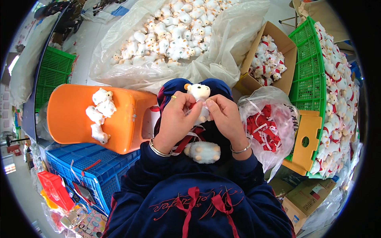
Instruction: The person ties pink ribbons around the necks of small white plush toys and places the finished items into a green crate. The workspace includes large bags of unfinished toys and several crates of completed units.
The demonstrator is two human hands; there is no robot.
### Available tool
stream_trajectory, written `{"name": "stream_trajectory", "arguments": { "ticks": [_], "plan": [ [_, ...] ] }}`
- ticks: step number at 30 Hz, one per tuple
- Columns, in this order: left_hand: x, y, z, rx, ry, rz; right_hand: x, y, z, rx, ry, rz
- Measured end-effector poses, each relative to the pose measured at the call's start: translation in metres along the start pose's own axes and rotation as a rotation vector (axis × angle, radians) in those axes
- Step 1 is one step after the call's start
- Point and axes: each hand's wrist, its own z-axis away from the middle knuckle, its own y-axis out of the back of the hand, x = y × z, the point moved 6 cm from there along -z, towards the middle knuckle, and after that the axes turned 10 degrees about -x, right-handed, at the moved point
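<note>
Above my lap, a small white plush animal (199,91) with tan ears faces up and to the right. My left hand (174,117) is closed at its neck, fingertips pinching a red scarf (192,106) that shows only as a sliver. My right hand (227,118) pinches at the same spot with thumb and forefinger, on what looks like the scarf's pale ribbon tie. The fingers hide most of it. Between my wrists a second plush animal (203,152) lies on its back, paws up. Red scarves with white ties (189,139) lie beside it on my lap.
Several plush animals (104,104) lie on an orange stool (63,115) at left, above a blue crate (99,170). Ahead spreads a plastic sack (115,73) of them. At right are a bag of red scarves (262,129), a cardboard box (289,51) and a green crate (305,79).
</note>
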Motion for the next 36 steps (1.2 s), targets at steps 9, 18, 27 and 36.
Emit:
{"name": "stream_trajectory", "arguments": {
  "ticks": [9, 18, 27, 36],
  "plan": [
    [-0.005, -0.006, 0.001, 0.003, -0.069, -0.046, -0.005, -0.001, 0.000, 0.054, 0.011, 0.087],
    [-0.036, -0.012, 0.013, -0.066, 0.072, 0.269, 0.008, -0.004, 0.001, 0.044, -0.017, -0.065],
    [-0.024, -0.004, 0.010, -0.079, 0.339, 0.381, 0.003, 0.001, 0.001, -0.008, -0.094, -0.127],
    [-0.033, -0.005, 0.012, -0.106, 0.320, 0.520, 0.001, 0.003, 0.006, -0.017, -0.099, -0.074]
  ]
}}
